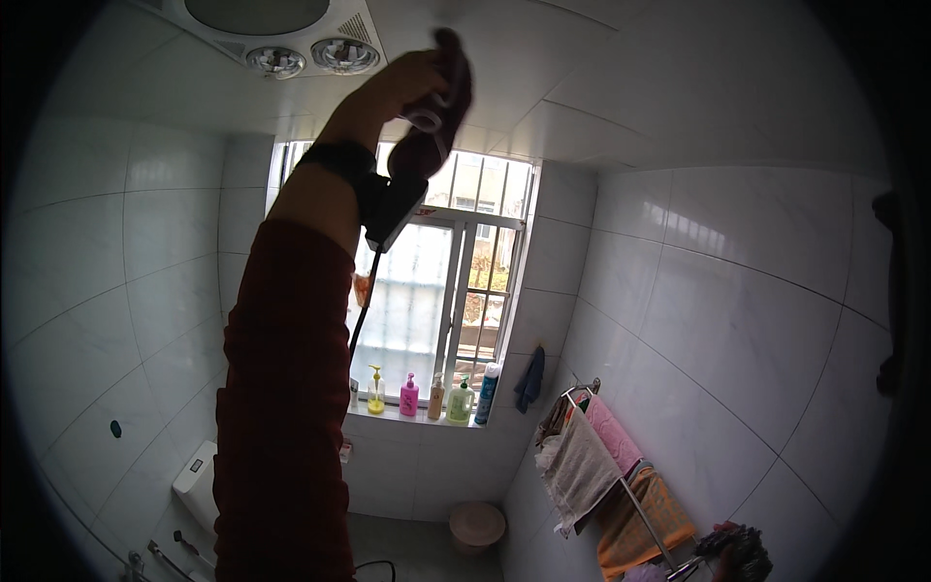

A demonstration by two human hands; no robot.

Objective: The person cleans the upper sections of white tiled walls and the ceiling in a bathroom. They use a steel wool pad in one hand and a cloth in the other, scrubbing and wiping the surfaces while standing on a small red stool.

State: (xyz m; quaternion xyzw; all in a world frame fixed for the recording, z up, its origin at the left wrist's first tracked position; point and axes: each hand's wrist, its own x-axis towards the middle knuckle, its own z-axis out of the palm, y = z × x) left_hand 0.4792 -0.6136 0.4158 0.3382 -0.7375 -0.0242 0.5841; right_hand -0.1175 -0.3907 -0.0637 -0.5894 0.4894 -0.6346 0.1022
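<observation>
Head view: left hand (405, 85) raised high, dark piece (459, 92) in its grip—contact with the ceiling (524, 78) can't be told.
Piece lies right of the fingers, long axis near upright, lower end leaning left; left hand is the only one in view. Fingers look curled round it, tips blurred—exact pinch unclear. Piece is maroon-dark, rounded, elongated, with a pale ring (424, 120) on its left side. Ribbed red sleeve (281, 407), boxy black wrist unit (396, 211), thin cable (363, 315). Far: frosted window (412, 291), plastic bottles (409, 398); right: glossy tile, limp towels (580, 464).
</observation>
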